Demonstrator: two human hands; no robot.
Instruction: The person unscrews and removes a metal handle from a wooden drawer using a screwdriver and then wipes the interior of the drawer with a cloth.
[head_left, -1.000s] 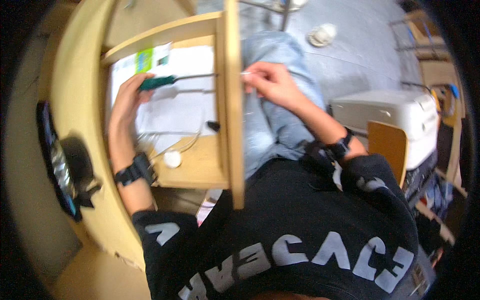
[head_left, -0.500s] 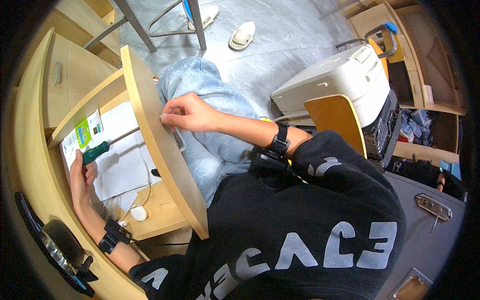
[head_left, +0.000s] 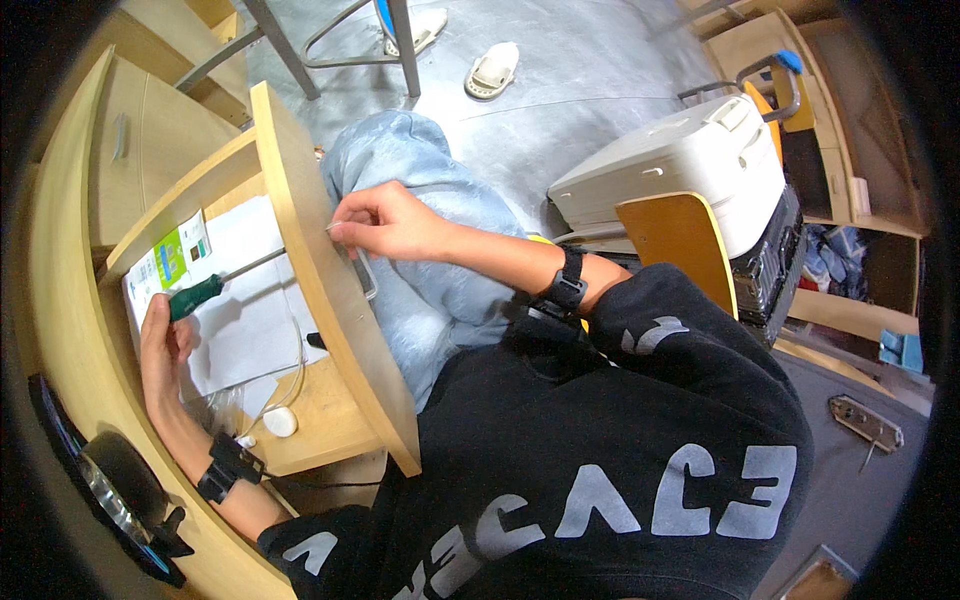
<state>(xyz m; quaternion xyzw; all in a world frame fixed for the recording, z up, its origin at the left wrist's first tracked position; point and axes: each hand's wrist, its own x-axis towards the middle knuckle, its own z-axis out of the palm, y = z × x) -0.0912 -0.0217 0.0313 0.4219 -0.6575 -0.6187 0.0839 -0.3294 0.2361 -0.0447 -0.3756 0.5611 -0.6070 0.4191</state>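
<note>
My left hand (head_left: 159, 345) is inside the pulled-out wooden drawer (head_left: 335, 350), its fingers closed round the end of a screwdriver (head_left: 196, 297) with a dark green handle. The thin metal shaft runs to the inner face of the drawer front, where its tip is hidden. On the outer face, my right hand (head_left: 388, 224) pinches the upper end of a metal drawer handle (head_left: 363, 276), which slants down along the panel. White paper (head_left: 235, 345) and a green-and-white printed card (head_left: 172, 258) lie in the drawer beneath the screwdriver.
A white round plug (head_left: 280, 422) with a cable lies at the drawer's near end. My knee in light jeans (head_left: 390, 150) is right beside the drawer front. A white suitcase (head_left: 660, 165) and a wooden chair back (head_left: 680, 245) stand to the right. A clog (head_left: 492, 72) lies on the floor.
The whole view has shifted slightly. Both hands keep their places at the drawer front, and the screwdriver stays in my left hand.
</note>
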